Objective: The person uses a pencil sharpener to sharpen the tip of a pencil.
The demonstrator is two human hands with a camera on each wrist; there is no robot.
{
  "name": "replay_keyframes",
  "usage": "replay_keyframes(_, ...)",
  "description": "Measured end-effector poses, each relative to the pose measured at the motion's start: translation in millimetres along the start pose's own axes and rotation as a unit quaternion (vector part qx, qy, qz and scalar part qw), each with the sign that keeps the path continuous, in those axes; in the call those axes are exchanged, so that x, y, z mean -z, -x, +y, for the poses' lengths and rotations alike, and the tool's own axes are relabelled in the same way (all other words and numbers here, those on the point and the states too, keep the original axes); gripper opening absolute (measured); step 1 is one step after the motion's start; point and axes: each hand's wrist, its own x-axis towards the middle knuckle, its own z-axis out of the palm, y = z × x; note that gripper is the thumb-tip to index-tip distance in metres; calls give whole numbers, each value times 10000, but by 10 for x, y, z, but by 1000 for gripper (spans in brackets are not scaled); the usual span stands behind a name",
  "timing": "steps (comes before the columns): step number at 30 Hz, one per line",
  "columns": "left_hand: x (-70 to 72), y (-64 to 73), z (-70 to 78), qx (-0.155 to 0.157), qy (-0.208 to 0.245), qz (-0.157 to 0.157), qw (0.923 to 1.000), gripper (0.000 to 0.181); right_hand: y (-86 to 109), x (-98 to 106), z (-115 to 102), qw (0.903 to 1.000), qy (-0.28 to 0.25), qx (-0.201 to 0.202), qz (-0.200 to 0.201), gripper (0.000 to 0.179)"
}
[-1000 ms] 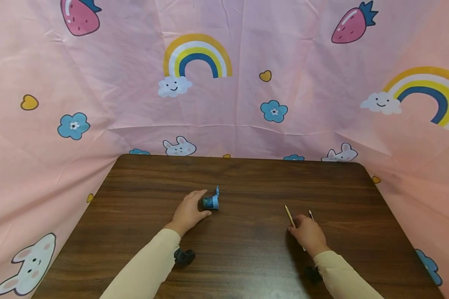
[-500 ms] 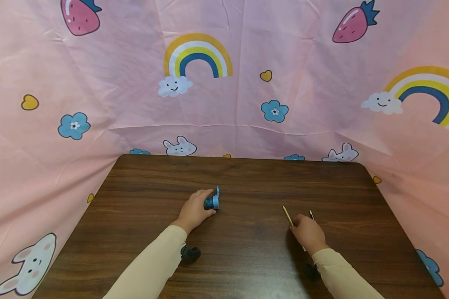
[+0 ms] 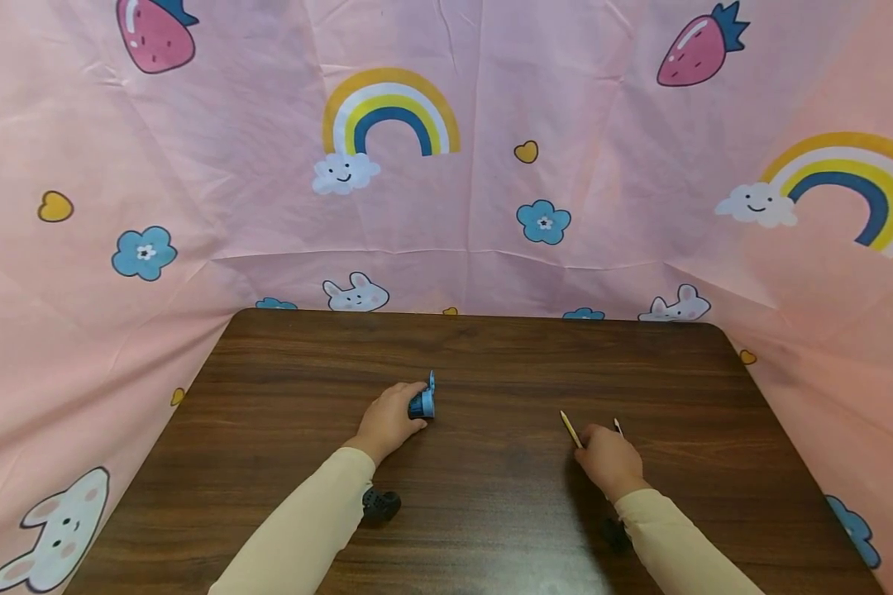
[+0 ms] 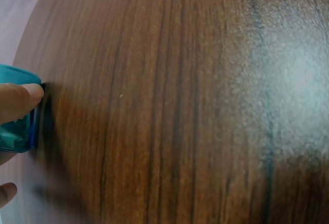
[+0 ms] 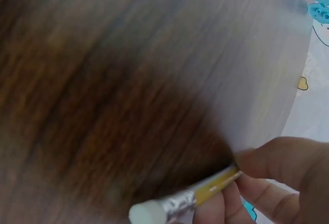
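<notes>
My left hand (image 3: 389, 421) holds a small blue pencil sharpener (image 3: 422, 403) with a see-through body and a raised flip lid, left of the table's middle. In the left wrist view a finger and thumb press against the sharpener (image 4: 18, 136) at the left edge. On the right, my right hand (image 3: 612, 459) pinches a yellow pencil (image 3: 570, 428), its point aimed forward and left. The right wrist view shows that pencil's silver ferrule and its white eraser (image 5: 148, 212). Beyond the knuckles a second slim pencil-like tip (image 3: 618, 426) sticks out, the rest hidden by the hand.
The brown wood-grain table (image 3: 491, 355) has rounded far corners. A pink printed cloth (image 3: 484, 207) hangs round its back and sides. Black wrist devices (image 3: 381, 506) sit under both cuffs.
My left hand has moved right, and its fingers have come in round the sharpener. The right hand and its pencil have shifted slightly left.
</notes>
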Motion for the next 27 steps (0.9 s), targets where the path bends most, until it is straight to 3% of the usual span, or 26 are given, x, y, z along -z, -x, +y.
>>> replay_keyframes(9, -47, 15, -21, -339, -88, 254, 9991, 62, 18, 39, 4, 9998, -180, 16, -88, 14)
replay_keyframes(18, -100, 63, -122, -1062, -288, 783, 9908, 60, -12, 70, 19, 9994, -330, -79, -115, 19)
replay_keyframes(27, -118, 81, -160, -1327, -323, 988, 9857, 54, -20, 94, 15, 9992, -403, -34, -74, 23)
